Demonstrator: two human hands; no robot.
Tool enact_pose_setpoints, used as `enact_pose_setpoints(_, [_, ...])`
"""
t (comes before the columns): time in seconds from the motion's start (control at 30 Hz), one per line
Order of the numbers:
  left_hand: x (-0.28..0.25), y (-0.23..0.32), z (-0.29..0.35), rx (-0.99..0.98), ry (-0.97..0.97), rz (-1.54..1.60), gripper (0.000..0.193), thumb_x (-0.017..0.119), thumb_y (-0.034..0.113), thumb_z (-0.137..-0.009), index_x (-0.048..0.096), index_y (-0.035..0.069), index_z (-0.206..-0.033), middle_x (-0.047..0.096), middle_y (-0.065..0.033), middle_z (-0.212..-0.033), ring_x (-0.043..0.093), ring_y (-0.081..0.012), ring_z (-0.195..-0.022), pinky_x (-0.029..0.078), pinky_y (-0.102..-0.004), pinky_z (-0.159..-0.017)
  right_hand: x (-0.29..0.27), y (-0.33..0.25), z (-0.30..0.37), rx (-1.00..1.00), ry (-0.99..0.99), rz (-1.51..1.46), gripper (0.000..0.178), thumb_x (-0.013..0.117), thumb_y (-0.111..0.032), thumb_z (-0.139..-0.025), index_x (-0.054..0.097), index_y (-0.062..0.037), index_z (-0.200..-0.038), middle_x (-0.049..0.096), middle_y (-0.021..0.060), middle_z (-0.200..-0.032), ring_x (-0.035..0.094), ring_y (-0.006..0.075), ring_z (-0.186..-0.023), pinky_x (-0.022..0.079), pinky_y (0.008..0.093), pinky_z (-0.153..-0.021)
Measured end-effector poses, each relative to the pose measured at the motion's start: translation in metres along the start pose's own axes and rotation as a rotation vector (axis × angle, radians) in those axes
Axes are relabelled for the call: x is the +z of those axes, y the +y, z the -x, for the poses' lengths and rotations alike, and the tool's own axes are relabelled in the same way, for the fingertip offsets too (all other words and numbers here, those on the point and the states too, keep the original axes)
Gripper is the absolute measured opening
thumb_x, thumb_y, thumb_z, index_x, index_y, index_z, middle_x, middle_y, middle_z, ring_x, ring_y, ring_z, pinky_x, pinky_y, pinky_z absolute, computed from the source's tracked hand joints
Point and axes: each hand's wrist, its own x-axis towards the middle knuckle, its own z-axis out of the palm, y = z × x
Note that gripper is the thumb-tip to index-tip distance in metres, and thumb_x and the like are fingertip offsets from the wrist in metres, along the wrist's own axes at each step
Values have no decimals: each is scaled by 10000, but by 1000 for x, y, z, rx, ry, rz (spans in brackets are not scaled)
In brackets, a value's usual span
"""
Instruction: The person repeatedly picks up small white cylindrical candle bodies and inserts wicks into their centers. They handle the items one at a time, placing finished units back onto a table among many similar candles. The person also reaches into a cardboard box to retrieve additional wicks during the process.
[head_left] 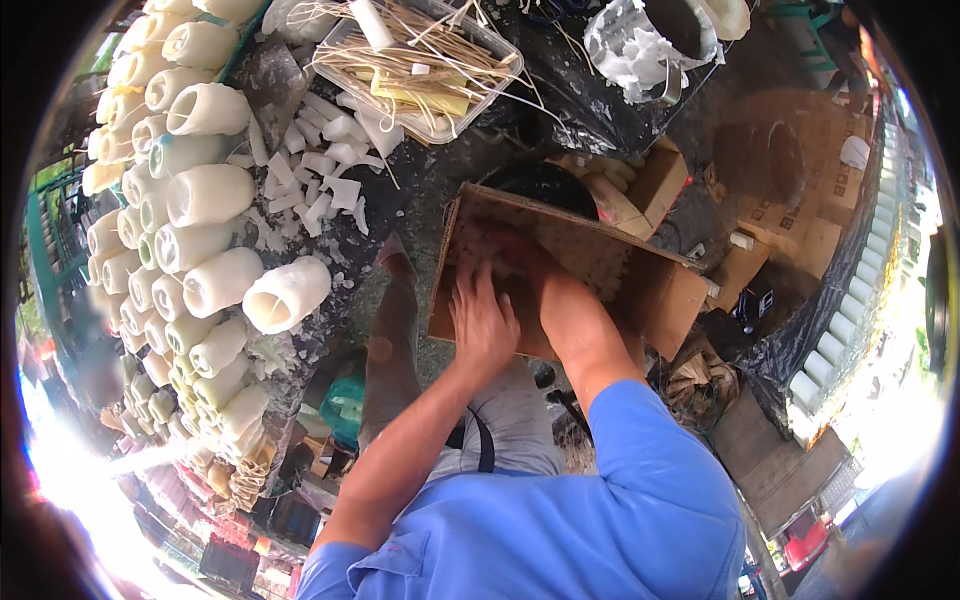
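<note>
The open box (pixel 668 305) lies directly ahead, its long axis running left to right and slanting nearer at the right, with the left hand (pixel 483 318) over its near side, fingers loosely spread, and the right hand (pixel 508 247) deeper inside, grip indeterminable in shadow.

Along the left and top of the frame, a dark table top (pixel 605 120) is carrying lots of things. Hollow white wax cups (pixel 212 194) are crowding the left. White wax chunks (pixel 345 190) are lying upper left, near a clear plastic tray (pixel 440 132). A messy metal pitcher (pixel 625 50) is sitting right of top middle.
</note>
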Motion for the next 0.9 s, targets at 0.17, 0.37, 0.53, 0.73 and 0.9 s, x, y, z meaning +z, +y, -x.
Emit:
enact_pose_setpoints(0.17, [77, -47, -103, -755, -320, 569, 509, 543, 336, -1105, 558, -1, -1486, 670, -262, -1386, 656, -366, -1307, 512, -474, -1109, -8, 1, -7, -65, 30, 3, 470, 639, -448, -1098, 700, -57, -1353, 730, 116, -1274, 692, 207, -1166, 543, 383, -1041])
enact_pose_setpoints(0.37, [105, -68, -132, -892, -370, 471, 550, 417, 368, -1158, 466, 58, -1610, 620, -233, -1516, 593, -393, -1419, 478, -466, -1183, -2, 2, -24, -125, 56, 11, 476, 630, -460, -1100, 696, -63, -1353, 728, 112, -1276, 690, 210, -1163, 542, 384, -1041])
enact_pose_setpoints(0.53, [121, -70, -113, -684, -135, 146, 563, 345, 400, -1185, 499, 55, -1603, 581, -252, -1559, 562, -399, -1451, 440, -493, -1219, 9, 7, -20, -174, 85, -6, 480, 623, -471, -1102, 692, -68, -1353, 726, 109, -1277, 687, 212, -1162, 541, 385, -1042])
enact_pose_setpoints(0.73, [122, -60, -86, -489, 120, 143, 521, 428, 400, -1154, 600, 37, -1487, 620, -256, -1507, 580, -438, -1405, 441, -523, -1194, 28, 24, 29, -215, 207, -158, 485, 614, -484, -1103, 688, -74, -1353, 724, 106, -1279, 685, 214, -1160, 539, 387, -1042])
enact_pose_setpoints(0.9, [66, -11, -56, -535, -26, 277, 509, 502, 442, -1118, 657, 42, -1391, 662, -261, -1426, 625, -423, -1336, 459, -525, -1151, 49, 26, 85, -164, 384, -451, 495, 556, -466, -1132, 655, -56, -1391, 707, 104, -1309, 676, 242, -1190, 537, 391, -1048])
